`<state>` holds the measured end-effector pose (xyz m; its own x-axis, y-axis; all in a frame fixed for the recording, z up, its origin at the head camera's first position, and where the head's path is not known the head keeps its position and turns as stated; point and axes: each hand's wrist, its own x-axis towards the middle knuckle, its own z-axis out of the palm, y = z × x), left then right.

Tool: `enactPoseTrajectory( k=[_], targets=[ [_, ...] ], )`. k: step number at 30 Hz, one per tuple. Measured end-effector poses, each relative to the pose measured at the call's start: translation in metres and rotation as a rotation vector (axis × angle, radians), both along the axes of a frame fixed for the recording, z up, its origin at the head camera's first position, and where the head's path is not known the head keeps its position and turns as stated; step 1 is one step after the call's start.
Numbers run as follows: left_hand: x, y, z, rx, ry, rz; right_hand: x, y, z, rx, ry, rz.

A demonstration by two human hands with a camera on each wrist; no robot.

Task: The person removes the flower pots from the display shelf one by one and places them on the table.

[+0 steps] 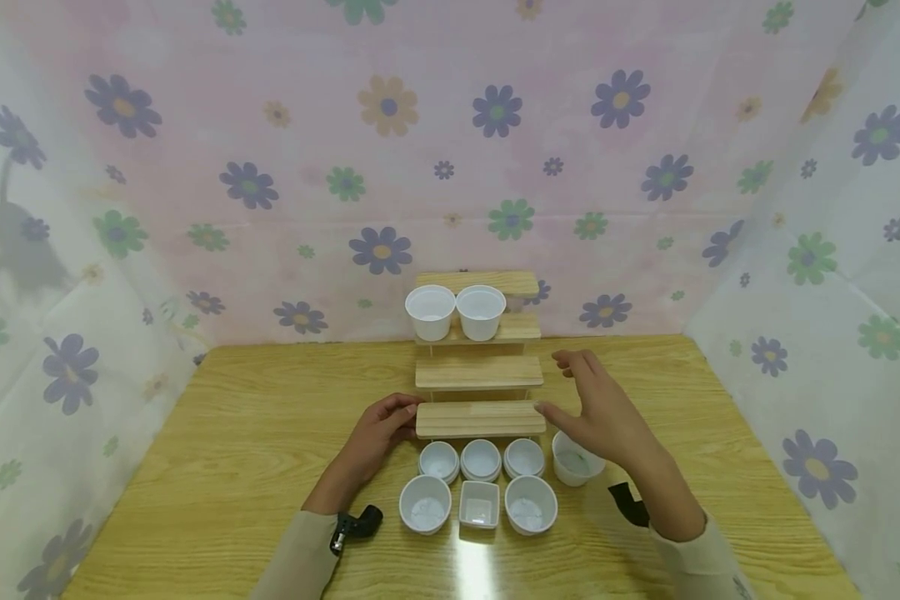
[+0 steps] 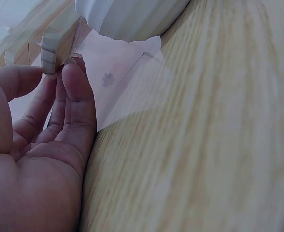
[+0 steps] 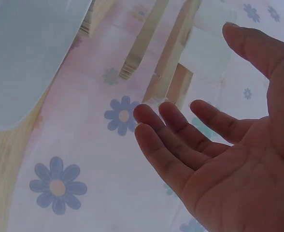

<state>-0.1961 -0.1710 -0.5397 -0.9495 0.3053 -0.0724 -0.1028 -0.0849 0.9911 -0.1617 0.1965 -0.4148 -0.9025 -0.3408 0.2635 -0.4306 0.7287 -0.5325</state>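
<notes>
A tiered wooden display stand (image 1: 480, 419) stands at the middle of the table. My left hand (image 1: 378, 433) pinches the left end of its lowest board (image 2: 49, 55) between thumb and fingers. Off the stand's right side hovers my right hand (image 1: 607, 412); in the right wrist view its fingers (image 3: 168, 159) are spread, loosely bent, and hold nothing. Two white cups (image 1: 431, 312) (image 1: 482, 312) sit side by side on the third board up. Below my right hand, a translucent white cup (image 1: 576, 462) rests on the table, partly covered by it.
Three small round white cups (image 1: 481, 460) line up before the stand. Nearer me are two wider white cups (image 1: 425, 504) (image 1: 531, 504) with a square white dish (image 1: 479, 504) between them. A flower-patterned cloth (image 1: 307, 250) encloses the wood-grain table (image 1: 270, 417) behind and at both sides.
</notes>
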Motion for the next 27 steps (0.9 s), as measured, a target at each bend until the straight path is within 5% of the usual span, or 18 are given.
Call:
enactPoseTrajectory(
  k=[27],
  targets=[
    [-0.001, 0.001, -0.001, 0.008, -0.001, -0.001, -0.028, -0.025, 0.010, -0.173, 0.086, 0.039]
  ],
)
